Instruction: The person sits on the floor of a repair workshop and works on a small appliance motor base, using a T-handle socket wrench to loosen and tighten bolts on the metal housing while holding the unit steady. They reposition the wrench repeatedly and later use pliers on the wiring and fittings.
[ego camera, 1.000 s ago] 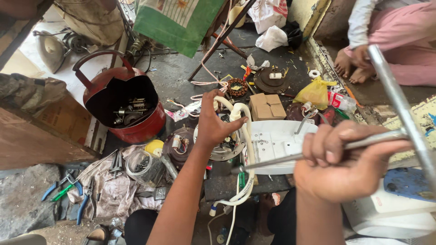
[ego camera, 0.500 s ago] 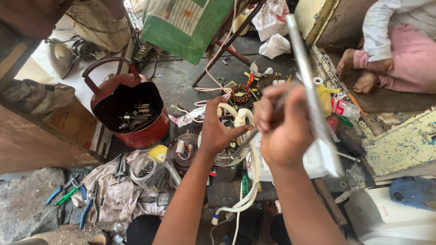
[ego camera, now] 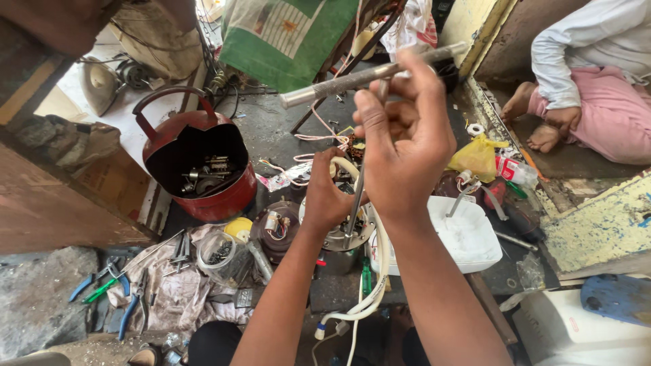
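**T-handle wrench standing over the motor housing, both hands engaged**

Nearest the camera, the right hand [ego camera: 403, 146] is closing around the top of a T-handle wrench [ego camera: 369, 74], fingers wrapped where the crossbar meets the shaft. The crossbar is lying nearly level, tipped slightly up toward the right, and is sticking out on both sides of the fist. The shaft is dropping from the fist down and slightly left, almost upright, so the long axis is pointing straight at the work below the grip.

Just beyond and lower, the left hand [ego camera: 325, 196] is pressing on the round motor housing [ego camera: 342, 234], fingers curled over its upper rim and holding it down; the tip of the shaft is meeting the housing just beside this hand. Whether the tip is seated on a fastener cannot be told. A white cable [ego camera: 376, 285] is looping around the housing's near side.

Right of the housing a white tray [ego camera: 468, 240] is sitting. Left of it a red bucket [ego camera: 196, 169] is holding loose metal parts. Farther off, at the upper right, another person's bare feet [ego camera: 536, 118] are resting on the floor.
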Tool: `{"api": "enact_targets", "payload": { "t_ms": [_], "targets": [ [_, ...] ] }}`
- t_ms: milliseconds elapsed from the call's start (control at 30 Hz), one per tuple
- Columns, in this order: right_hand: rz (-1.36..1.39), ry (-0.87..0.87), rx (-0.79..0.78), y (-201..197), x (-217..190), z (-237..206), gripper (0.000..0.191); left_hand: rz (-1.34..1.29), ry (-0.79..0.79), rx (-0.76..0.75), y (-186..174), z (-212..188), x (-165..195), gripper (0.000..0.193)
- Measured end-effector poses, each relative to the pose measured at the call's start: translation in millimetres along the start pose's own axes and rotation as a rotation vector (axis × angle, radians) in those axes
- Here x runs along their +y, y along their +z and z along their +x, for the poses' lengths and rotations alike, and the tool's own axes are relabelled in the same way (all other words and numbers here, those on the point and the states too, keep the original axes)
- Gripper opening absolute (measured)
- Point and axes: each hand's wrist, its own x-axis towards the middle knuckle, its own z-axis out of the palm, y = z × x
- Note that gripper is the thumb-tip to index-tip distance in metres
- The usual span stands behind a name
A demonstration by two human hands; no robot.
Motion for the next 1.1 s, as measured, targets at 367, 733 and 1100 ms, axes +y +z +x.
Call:
{"api": "enact_targets", "payload": {
  "t_ms": [367, 733, 1100],
  "targets": [
    [0.666, 0.388, -0.134, -6.6, 27.2, 6.2, 0.055, 0.057, 0.075, 0.027, 1.2, -1.8, -4.4, 0.089],
    [0.654, 0.583, -0.073, -20.2, 20.2, 27.6, 0.059, 0.009, 0.036, 0.02, 2.1, 3.4, -0.4, 0.091],
    [0.764, 0.343, 0.339, -13.6, 33.8, -3.3, 0.053, 0.033, 0.027, 0.013, 1.2, -0.6, -3.9, 0.086]
  ]
}}
